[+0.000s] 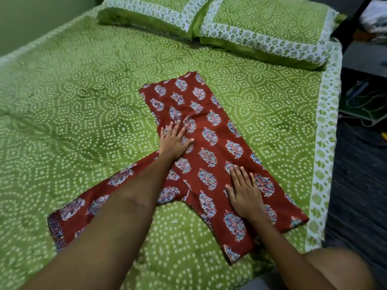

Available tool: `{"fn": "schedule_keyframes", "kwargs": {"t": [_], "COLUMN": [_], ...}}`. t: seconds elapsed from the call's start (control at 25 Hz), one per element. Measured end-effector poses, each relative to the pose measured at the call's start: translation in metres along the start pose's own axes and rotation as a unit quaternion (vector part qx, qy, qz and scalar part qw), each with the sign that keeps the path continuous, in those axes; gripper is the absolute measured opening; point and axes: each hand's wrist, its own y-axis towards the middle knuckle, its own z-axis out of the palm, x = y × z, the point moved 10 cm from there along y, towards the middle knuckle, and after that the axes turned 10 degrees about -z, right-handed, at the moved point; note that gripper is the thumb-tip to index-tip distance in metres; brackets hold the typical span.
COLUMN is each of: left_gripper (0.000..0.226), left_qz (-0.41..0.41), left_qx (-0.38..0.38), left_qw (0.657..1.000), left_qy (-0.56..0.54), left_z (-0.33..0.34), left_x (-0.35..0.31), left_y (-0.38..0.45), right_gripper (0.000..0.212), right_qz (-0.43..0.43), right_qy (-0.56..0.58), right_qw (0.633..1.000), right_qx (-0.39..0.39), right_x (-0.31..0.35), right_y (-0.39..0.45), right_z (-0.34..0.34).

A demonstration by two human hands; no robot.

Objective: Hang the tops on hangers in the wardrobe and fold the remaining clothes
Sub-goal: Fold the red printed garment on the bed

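Right hand (245,193) and left hand (173,141) press red garment (211,143) flat.

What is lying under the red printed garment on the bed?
The red printed garment lies flat on the green dotted bedspread, with the left hand and right hand pressing on top. Whether anything else lies beneath cannot be seen; the cloth covers it.

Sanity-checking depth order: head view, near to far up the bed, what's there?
Right hand flat on the red printed garment → left hand flat on it farther up → garment's far end → bare green bedspread → two pillows.
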Motion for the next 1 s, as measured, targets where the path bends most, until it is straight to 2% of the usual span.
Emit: {"fn": "schedule_keyframes", "kwargs": {"t": [0.16,0.32,0.44,0.56,0.6,0.68,0.8,0.92,1.0], "left_gripper": [0.071,0.085,0.083,0.085,0.086,0.079,0.051,0.018,0.014], "left_qz": [-0.077,-0.117,-0.215,-0.405,-0.442,-0.464,-0.47,-0.476,-0.458], "left_qx": [-0.008,-0.056,-0.088,-0.08,-0.073,-0.054,-0.004,0.071,0.097], "left_qw": [0.996,0.986,0.967,0.904,0.888,0.876,0.831,0.741,0.689], "left_qy": [-0.053,-0.102,-0.102,-0.112,-0.104,-0.117,-0.298,-0.469,-0.553], "left_z": [0.002,0.007,0.008,0.008,0.006,0.003,0.007,0.006,-0.004], "left_x": [0.075,0.147,0.213,0.269,0.276,0.289,0.321,0.317,0.296], "left_y": [-0.028,-0.13,-0.201,-0.266,-0.281,-0.295,-0.283,-0.269,-0.258], "right_gripper": [0.069,0.08,0.083,0.077,0.078,0.085,0.09,0.071,0.065], "right_qz": [-0.005,0.001,0.004,0.012,0.012,0.004,-0.005,0.021,0.035], "right_qy": [0.002,0.012,0.021,0.019,0.02,0.021,0.019,0.047,0.086], "right_qw": [1.0,1.0,0.999,0.998,0.998,0.998,0.998,0.995,0.992], "right_qx": [0.003,0.004,0.026,0.056,0.062,0.058,0.063,0.087,0.087], "right_x": [-0.001,-0.002,-0.002,0.001,0.002,0.007,0.014,0.015,0.019], "right_y": [-0.001,0.0,-0.003,-0.013,-0.016,-0.025,-0.039,-0.048,-0.047], "right_z": [0.002,0.0,-0.001,0.001,0.001,-0.003,-0.005,-0.002,-0.004]}}
